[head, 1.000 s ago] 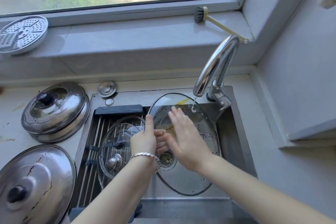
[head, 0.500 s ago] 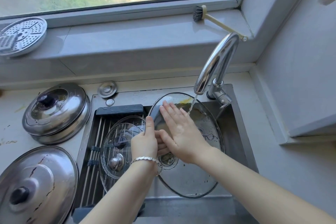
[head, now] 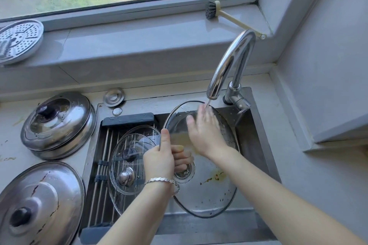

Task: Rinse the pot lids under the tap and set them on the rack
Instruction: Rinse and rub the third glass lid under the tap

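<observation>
Left hand (head: 159,157) gripping glass lid (head: 207,191) rim, right hand (head: 205,135) seemingly flat inside

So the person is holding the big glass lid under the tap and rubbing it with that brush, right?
Not quite. The head view shows the brush lying up on the window sill, untouched. The right hand rubs the big glass lid bare, fingers flat on the glass, while the left hand holds its rim under the tap.

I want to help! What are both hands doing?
Left hand: closed, holding the large glass lid by its rim.
Right hand: open, flat on it.
</observation>
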The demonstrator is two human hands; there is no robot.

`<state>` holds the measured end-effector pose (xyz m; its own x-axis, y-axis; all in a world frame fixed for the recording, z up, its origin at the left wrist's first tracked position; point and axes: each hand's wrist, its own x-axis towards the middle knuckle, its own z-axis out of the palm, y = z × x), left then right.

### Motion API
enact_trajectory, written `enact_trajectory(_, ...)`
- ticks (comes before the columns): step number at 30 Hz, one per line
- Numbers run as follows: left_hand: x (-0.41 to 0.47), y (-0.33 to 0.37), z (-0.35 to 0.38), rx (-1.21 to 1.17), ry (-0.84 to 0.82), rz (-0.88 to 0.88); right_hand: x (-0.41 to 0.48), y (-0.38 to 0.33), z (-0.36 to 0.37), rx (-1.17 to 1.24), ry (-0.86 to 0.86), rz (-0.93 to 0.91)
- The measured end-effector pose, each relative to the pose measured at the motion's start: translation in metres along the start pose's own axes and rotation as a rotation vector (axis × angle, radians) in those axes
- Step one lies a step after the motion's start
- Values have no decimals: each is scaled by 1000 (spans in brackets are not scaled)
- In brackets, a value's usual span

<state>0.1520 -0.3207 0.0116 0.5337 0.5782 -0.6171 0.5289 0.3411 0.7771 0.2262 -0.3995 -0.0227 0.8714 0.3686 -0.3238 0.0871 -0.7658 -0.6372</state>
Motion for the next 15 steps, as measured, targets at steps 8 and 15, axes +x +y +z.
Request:
enact_trajectory(8,-2,-2,-1,1,-15,8,20,14,-6,95,38,313)
enact_trajectory(15,1,0,3,-14,-3,-1,15,7,-2,94,81,280)
